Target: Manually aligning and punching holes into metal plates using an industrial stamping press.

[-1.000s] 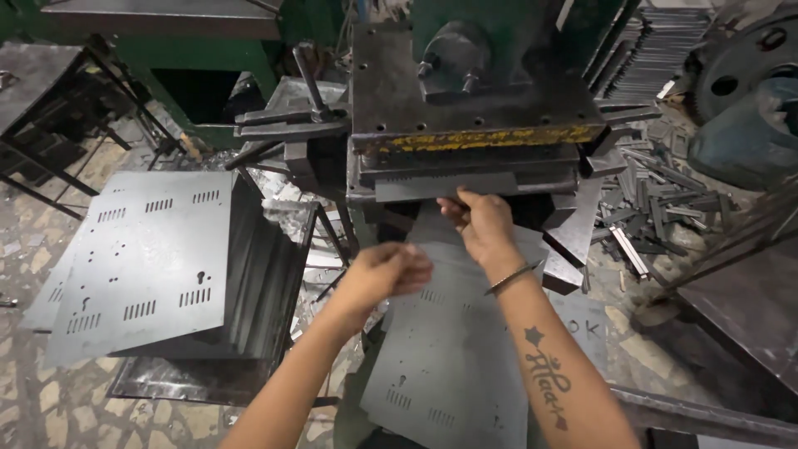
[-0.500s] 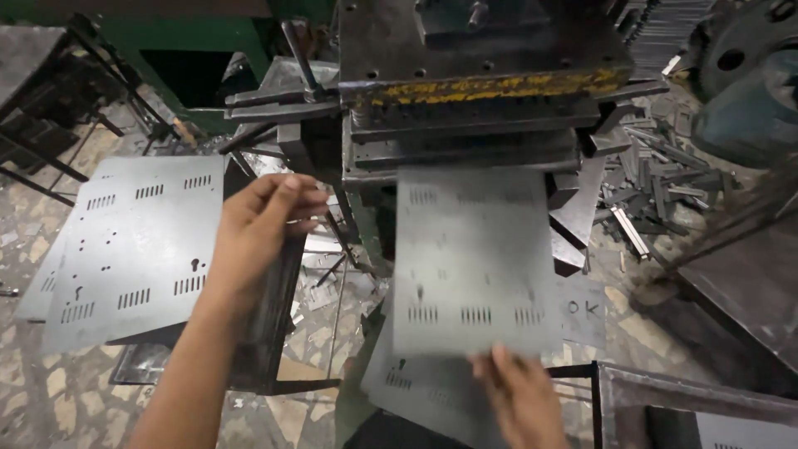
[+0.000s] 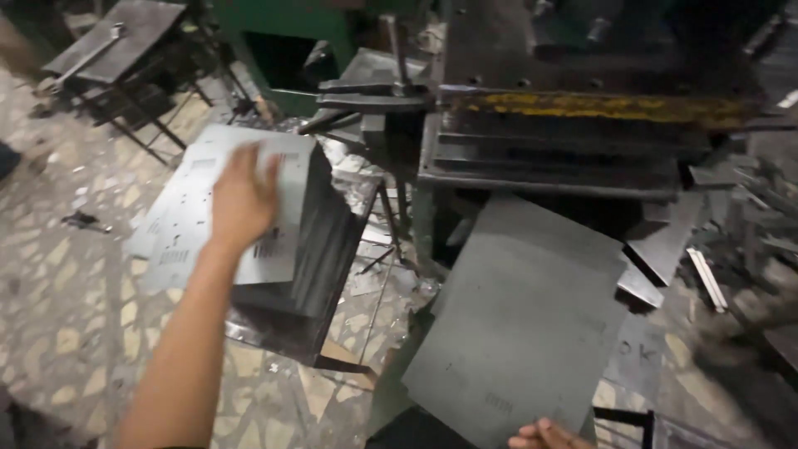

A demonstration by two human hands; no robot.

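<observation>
The left hand (image 3: 241,199) is being laid, fingers spread and gripping nothing, on the top perforated sheet (image 3: 224,204) of the stack (image 3: 307,266) left of the press (image 3: 573,133). The right hand (image 3: 544,435), mostly out of view, is touching the near edge of the dark flat sheet (image 3: 519,324) below the press; its grip cannot be told. Fingers could be cut by the thin, sharp-edged steel, and the leaning stack could be tipped.
</observation>
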